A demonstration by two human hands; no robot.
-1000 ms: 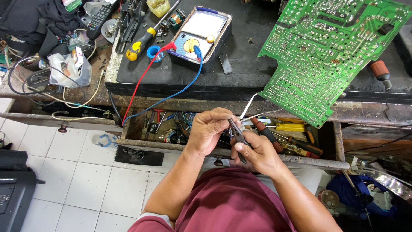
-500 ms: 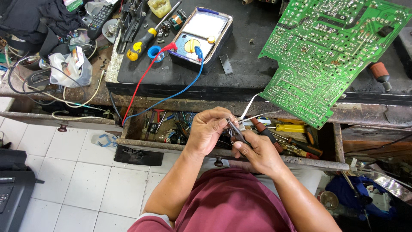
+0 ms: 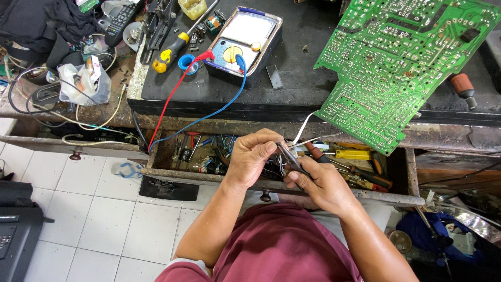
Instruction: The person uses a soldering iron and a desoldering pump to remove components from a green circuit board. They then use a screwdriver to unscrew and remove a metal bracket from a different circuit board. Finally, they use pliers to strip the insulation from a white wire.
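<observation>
My left hand [image 3: 253, 156] and my right hand [image 3: 318, 183] meet above an open drawer [image 3: 219, 180] full of tools. My right hand grips small dark-handled pliers [image 3: 288, 156], their jaws pointing up toward my left fingers. My left fingers pinch something small at the plier tips; it is too small to make out. A white wire [image 3: 302, 130] runs from near my hands up to a large green circuit board [image 3: 402, 62] lying on the dark bench top.
A multimeter [image 3: 242, 42] with red and blue leads sits on the black mat [image 3: 209, 89]. A yellow-handled screwdriver [image 3: 172, 49], a remote control [image 3: 119, 23], and tangled cables lie at the left. Screwdrivers [image 3: 355, 154] fill the drawer. White floor tiles [image 3: 88, 219] are below.
Both hands stay together over the drawer, with only slight shifts of the fingers and pliers.
</observation>
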